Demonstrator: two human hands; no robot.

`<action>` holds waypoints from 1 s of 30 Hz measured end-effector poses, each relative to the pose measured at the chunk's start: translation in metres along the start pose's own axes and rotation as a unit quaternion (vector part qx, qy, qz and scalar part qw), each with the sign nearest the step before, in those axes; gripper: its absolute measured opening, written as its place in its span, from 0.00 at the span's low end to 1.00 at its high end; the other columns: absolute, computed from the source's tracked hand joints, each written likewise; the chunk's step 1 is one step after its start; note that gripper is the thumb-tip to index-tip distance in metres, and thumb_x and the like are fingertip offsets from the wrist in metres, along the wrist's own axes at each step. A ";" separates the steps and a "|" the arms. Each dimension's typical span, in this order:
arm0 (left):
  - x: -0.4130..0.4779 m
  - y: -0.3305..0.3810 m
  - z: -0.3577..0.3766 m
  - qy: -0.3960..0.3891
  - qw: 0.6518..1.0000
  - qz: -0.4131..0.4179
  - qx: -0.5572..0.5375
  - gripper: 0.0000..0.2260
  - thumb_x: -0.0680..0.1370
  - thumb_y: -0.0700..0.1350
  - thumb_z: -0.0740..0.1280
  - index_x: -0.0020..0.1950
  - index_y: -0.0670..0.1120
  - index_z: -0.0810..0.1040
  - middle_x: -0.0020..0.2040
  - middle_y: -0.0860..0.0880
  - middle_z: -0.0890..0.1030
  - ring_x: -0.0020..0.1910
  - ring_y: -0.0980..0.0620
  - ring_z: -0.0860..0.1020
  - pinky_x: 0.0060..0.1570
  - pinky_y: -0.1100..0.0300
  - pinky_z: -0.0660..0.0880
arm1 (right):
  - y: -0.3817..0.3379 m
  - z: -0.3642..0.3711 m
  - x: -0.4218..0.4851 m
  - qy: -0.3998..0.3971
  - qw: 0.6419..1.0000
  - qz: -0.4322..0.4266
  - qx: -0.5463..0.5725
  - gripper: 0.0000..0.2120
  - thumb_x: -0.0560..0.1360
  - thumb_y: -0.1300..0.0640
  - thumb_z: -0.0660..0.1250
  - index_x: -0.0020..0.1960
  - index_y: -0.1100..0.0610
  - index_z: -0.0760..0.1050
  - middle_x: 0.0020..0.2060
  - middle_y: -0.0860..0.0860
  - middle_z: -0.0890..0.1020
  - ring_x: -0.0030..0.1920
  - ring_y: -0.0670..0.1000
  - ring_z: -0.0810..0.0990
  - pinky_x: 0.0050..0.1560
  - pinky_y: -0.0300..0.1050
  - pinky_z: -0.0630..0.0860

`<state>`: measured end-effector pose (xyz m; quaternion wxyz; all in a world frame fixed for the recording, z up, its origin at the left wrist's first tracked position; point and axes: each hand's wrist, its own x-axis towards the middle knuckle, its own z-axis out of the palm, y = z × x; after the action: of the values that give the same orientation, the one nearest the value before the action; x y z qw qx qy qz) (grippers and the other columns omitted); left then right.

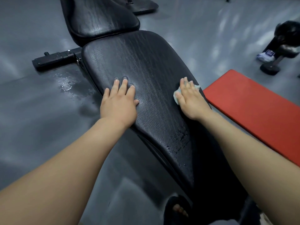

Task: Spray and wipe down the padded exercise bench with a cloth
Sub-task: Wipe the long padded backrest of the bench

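Note:
The black padded bench runs from the bottom right up to the top centre, with a long back pad and a smaller seat pad beyond it. My left hand lies flat on the left side of the long pad, fingers straight. Over at the pad's right edge, my right hand presses a pale green cloth flat against the surface. Only the cloth's edges show around the fingers. Wet droplets sit on the pad nearer to me. No spray bottle is in view.
A red padded bench stands close on the right. The bench's black steel foot bar juts left over a wet patch on the grey floor. A dark machine leg stands at far right. My sandalled foot is below.

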<state>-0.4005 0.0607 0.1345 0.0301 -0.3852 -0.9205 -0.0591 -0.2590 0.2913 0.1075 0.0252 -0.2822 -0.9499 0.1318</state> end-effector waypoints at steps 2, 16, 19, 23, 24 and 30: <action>-0.001 0.001 0.002 0.004 1.000 -0.001 0.005 0.24 0.85 0.55 0.53 0.81 0.51 0.58 0.84 0.48 0.49 0.83 0.45 0.45 0.79 0.43 0.48 | 0.006 -0.008 0.030 0.002 0.999 0.033 0.017 0.31 0.86 0.44 0.43 0.83 0.57 0.40 0.83 0.54 0.43 0.82 0.57 0.41 0.81 0.54 0.41; -0.004 0.011 0.010 0.007 0.999 -0.033 0.021 0.24 0.86 0.52 0.50 0.82 0.50 0.54 0.84 0.49 0.46 0.83 0.46 0.42 0.79 0.42 0.45 | 0.032 -0.023 0.029 -0.006 0.974 0.189 0.122 0.31 0.86 0.42 0.42 0.83 0.59 0.45 0.78 0.61 0.64 0.76 0.61 0.64 0.72 0.52 0.60; -0.005 0.013 0.011 0.012 0.999 -0.039 0.011 0.24 0.86 0.51 0.50 0.82 0.50 0.55 0.84 0.49 0.46 0.83 0.46 0.42 0.79 0.42 0.45 | 0.035 -0.014 -0.005 0.001 0.973 0.210 0.101 0.31 0.86 0.44 0.42 0.83 0.58 0.42 0.79 0.63 0.61 0.76 0.63 0.64 0.72 0.54 0.62; -0.006 0.013 0.012 0.020 0.999 -0.040 -0.002 0.24 0.86 0.51 0.50 0.82 0.50 0.56 0.84 0.49 0.47 0.83 0.47 0.43 0.79 0.42 0.45 | 0.040 -0.001 -0.050 -0.001 0.972 0.218 0.090 0.31 0.86 0.45 0.43 0.83 0.59 0.42 0.80 0.62 0.58 0.77 0.63 0.61 0.74 0.57 0.61; -0.006 0.012 0.012 0.021 0.999 -0.039 -0.004 0.24 0.86 0.51 0.50 0.82 0.49 0.56 0.84 0.49 0.48 0.83 0.46 0.43 0.79 0.42 0.45 | 0.039 0.002 -0.061 -0.001 0.973 0.216 0.085 0.31 0.86 0.45 0.43 0.83 0.60 0.43 0.80 0.61 0.57 0.78 0.63 0.60 0.75 0.57 0.59; -0.006 0.013 0.012 0.020 0.999 -0.040 -0.004 0.24 0.86 0.51 0.50 0.82 0.49 0.55 0.84 0.49 0.47 0.83 0.46 0.43 0.79 0.41 0.44 | 0.041 0.013 -0.077 -0.004 0.977 0.202 0.072 0.32 0.86 0.45 0.42 0.82 0.62 0.41 0.82 0.59 0.48 0.82 0.58 0.48 0.81 0.56 0.47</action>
<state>-0.3872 0.0669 0.1232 0.0447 -0.3466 -0.9342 -0.0720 -0.1745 0.2795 0.0860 0.0142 -0.4648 -0.8616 0.2036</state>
